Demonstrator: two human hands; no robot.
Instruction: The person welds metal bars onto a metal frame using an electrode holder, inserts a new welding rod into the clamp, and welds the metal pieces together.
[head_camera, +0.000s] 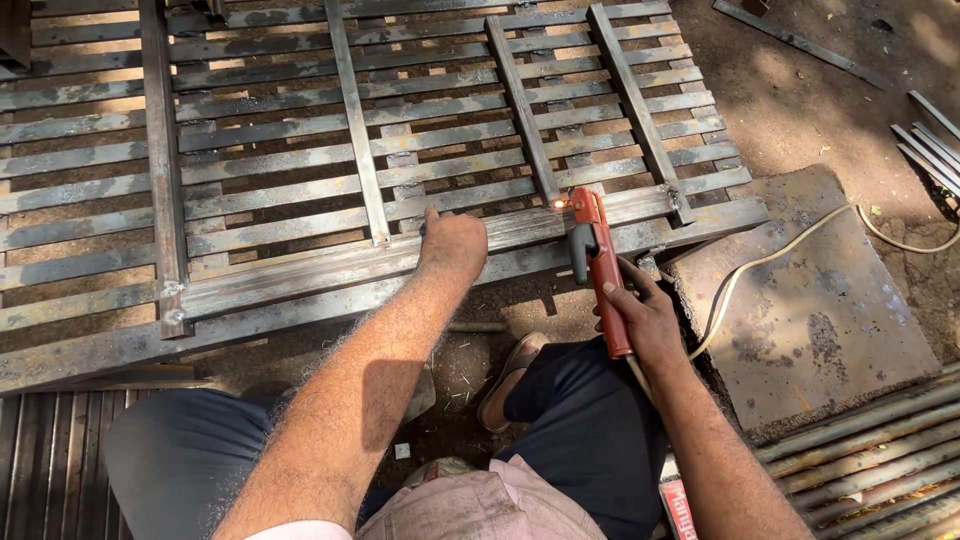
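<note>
Broadly, left to right across the head view:

Far left: the metal grille (300, 150) lies flat on the ground, its thin horizontal slats crossed by heavier upright bars; lying flat probably keeps the joints level and easy to get at from above.

Lower left: ribbed metal sheeting (50, 460) shows at the frame's corner, beside the person's dark-trousered knee.

Left hand (452, 243): fingers curled down, pressing on the grille's bottom rail (300, 275), with nothing pinched in it. It seems placed there to steady the frame and brace the body while leaning in.

Centre: a small orange glow (558, 203) sits where one upright bar meets the bottom rail, right at the holder's tip.

Right hand (640, 320): closed in a full fist around the handle of the red electrode holder (598, 262), which angles up and forward so its head touches or nearly touches the joint. Gripping low on the handle likely keeps the fingers back from the hot end.

Cable (780, 255): pale, running from the holder's base rightward over the flat rusty plate (820, 320).

Below: a sandalled foot (505, 375) is tucked under the crouched legs.

Far right: round bars (870, 450) are stacked at the lower corner, and loose flat strips (930, 145) lie on the dirt at the edge.
</note>
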